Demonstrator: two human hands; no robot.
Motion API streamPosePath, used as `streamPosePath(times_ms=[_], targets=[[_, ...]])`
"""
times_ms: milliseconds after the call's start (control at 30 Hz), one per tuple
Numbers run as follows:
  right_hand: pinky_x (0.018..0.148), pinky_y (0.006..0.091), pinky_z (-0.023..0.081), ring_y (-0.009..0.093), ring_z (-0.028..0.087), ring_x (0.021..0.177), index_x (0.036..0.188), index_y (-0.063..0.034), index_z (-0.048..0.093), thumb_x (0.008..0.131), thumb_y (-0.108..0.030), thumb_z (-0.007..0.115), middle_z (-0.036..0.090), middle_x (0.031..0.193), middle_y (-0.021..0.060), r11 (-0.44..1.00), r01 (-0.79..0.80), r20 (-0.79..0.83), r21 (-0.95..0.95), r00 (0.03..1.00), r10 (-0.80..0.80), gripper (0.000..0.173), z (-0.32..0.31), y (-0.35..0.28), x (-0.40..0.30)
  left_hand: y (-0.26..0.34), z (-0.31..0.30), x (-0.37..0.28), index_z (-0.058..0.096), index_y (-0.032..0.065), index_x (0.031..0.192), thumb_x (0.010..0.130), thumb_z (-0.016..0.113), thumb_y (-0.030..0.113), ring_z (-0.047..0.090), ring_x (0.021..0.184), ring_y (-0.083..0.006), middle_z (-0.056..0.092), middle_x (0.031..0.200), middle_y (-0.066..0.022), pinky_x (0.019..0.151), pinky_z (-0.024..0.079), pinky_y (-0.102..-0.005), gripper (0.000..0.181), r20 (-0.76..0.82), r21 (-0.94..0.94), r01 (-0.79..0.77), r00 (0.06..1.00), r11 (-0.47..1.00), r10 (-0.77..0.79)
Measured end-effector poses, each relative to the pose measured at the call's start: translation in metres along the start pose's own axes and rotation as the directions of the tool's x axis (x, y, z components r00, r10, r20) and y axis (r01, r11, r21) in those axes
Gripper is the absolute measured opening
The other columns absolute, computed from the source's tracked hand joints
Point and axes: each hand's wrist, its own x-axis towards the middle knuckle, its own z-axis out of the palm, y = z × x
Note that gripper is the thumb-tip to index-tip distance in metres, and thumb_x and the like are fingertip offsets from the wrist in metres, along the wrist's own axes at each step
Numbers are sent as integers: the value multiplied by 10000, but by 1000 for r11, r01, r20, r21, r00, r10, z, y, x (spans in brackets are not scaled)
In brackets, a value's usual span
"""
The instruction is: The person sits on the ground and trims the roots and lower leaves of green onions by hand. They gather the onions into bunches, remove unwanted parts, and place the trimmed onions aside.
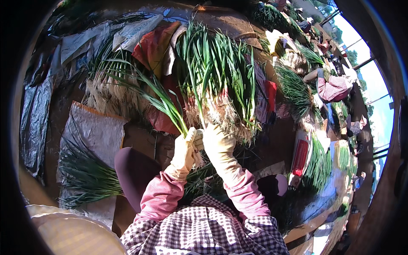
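Note:
Both my hands wear pale cream gloves and are close together at the middle. My left hand (185,149) is closed around a small bunch of green onions (159,95), whose leaves point up and left while pale roots hang below the palm. Fingers of my right hand (219,140) are curled around the white base of a single green onion stalk (198,102) that stands upright. Just beyond lies a large pile of green onions (220,67), with leaves away from me and reddish bulbs and tangled roots towards me.
A second pile of green onions (108,92) lies at upper left, roots towards me. Beside my left knee, more green onions (89,178) rest on a white woven sack (92,127). A co-worker in a checked shirt (333,87) bends over bundles at the right.

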Motion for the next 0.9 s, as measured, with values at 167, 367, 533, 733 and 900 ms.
streamPosePath(times_ms=[167, 367, 533, 733, 900], targets=[[411, 314, 424, 151, 529, 482, 737, -120, 516, 892, -156, 527, 475, 606, 6, 831, 136, -7, 539, 988, -157, 160, -9, -10, -48, 7, 20, -10, 605, -24, 912, 953, 584, 228, 598, 613, -141, 591, 693, -48, 619, 536, -290, 257, -91, -44, 6, 996, 999, -10], [496, 272, 454, 121, 563, 541, 747, -55, 568, 881, -172, 625, 652, 717, 56, -362, -524, 412, 771, 843, -345, 187, -36, 82, -80, 9, 16, -14, 572, 30, 912, 959, 536, 187, 513, 551, -144, 578, 692, -61, 495, 423, -265, 168, -159, -60, 19, 987, 998, -28], [600, 252, 471, 126, 580, 636, 949, -15, 641, 986, -269, 482, 673, 794, 61, -458, -523, 564, 719, 824, -55, 302, -3, 80, -53, 23, 19, -28, 520, 68, 879, 965, 521, 218, 438, 542, -101, 512, 670, -26, 498, 352, -235, 174, 85, -78, 81, 994, 994, -74], [482, 222, 397, 67, 463, 508, 873, -142, 578, 950, -329, 588, 500, 614, -54, -774, -632, 671, -48, 553, -494, 203, -35, 13, 10, 11, 9, -33, 558, 22, 988, 941, 550, 156, 505, 559, -123, 618, 834, -48, 528, 431, -238, 143, 117, -115, 4, 993, 993, 10], [472, 242, 380, 65, 459, 488, 794, -107, 600, 954, -292, 568, 520, 589, -55, -618, -558, 718, 554, 696, 15, 247, 31, -40, -13, 9, 4, -38, 571, 29, 943, 947, 557, 163, 562, 611, -140, 609, 770, -46, 556, 462, -247, 134, 153, -127, 8, 988, 992, 12]])
